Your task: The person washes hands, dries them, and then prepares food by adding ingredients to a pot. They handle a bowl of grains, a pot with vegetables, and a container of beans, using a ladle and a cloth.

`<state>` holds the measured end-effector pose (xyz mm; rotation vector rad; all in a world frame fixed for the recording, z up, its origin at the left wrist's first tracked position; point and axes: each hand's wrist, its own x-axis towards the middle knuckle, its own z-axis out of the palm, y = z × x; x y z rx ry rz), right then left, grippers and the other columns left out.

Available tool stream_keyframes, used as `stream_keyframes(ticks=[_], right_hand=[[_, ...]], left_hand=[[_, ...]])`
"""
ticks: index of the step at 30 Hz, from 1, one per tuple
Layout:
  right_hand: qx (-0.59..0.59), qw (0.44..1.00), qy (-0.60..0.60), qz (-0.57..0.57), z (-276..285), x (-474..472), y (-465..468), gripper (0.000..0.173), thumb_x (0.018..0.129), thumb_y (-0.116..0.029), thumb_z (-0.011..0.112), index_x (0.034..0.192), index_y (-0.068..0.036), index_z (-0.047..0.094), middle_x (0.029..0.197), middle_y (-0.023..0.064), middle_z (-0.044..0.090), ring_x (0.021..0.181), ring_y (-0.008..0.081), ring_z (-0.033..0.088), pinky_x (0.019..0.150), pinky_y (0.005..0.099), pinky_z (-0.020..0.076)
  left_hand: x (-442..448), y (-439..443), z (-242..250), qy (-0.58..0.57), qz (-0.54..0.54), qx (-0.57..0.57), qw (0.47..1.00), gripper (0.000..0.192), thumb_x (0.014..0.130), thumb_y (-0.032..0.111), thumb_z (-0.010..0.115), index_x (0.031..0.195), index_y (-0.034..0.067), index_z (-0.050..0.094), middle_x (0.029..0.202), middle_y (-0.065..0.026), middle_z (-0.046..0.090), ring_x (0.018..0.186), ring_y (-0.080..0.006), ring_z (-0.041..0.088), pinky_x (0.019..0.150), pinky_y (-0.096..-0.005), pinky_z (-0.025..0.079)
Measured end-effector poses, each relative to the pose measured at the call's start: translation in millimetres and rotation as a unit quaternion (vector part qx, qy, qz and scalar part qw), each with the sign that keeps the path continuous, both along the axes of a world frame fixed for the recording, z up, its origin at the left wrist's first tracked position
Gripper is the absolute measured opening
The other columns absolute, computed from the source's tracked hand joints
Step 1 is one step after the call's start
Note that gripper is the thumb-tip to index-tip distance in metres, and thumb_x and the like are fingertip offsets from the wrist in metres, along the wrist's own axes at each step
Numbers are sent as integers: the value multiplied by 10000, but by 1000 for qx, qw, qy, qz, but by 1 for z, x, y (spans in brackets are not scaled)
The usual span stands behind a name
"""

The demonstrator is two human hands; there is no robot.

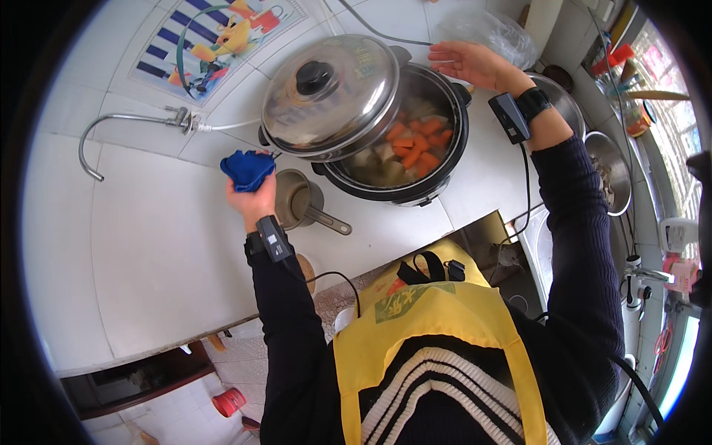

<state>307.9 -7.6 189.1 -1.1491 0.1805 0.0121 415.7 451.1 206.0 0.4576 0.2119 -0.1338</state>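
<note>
My left hand point(253, 203) grips a folded blue cloth point(248, 170) close to the near left rim of a domed steel lid point(345, 94) with a black knob. Whether the cloth touches the rim is unclear. The lid covers the left part of a black electric cooking pot point(384, 194), its side handles jutting out left and right. Orange carrot chunks point(414, 146) and pale pieces sit in steaming broth in the uncovered part. Beyond the pot's right side, my right hand point(470, 64) hovers with fingers apart, holding nothing. A small steel saucepan point(298, 197) stands between my left hand and the pot.
A wall tap point(130, 119) curves over the white counter point(167, 239) on the left. A clear plastic bag point(489, 33) lies behind my right hand. Steel bowls point(609, 172) stand at the right, by a sink point(537, 245). Cables hang from both wrist devices.
</note>
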Motion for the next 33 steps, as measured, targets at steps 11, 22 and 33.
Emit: stream_keyframes(ticks=[11, 22, 33], right_hand=[[57, 990, 72, -103, -40, -79, -17, 300, 933, -234, 483, 1109, -9, 573, 1013, 46, 604, 903, 137, 564, 809, 235, 458], [-58, 991, 43, -113, -43, -95, 17, 280, 938, -259, 482, 1075, -38, 584, 915, -1, 583, 843, 84, 532, 759, 208, 442], [1, 993, 13, -115, -51, -132, 57, 264, 934, -246, 486, 1045, -32, 591, 866, -19, 570, 790, 76, 527, 723, 208, 422]], left_hand=[[-24, -11, 5, 40, 7, -27, 999, 478, 799, 263, 407, 1183, -8, 492, 1222, -209, 472, 1139, -378, 439, 964, -515, 352], [-59, -38, 6, -7, 37, 63, 997, 405, 801, 275, 434, 1077, 0, 541, 1034, -161, 561, 960, -327, 544, 844, -423, 444], [-93, -15, -2, 21, 41, 111, 993, 389, 817, 265, 428, 1085, 17, 562, 1021, -131, 592, 980, -297, 564, 879, -420, 446]])
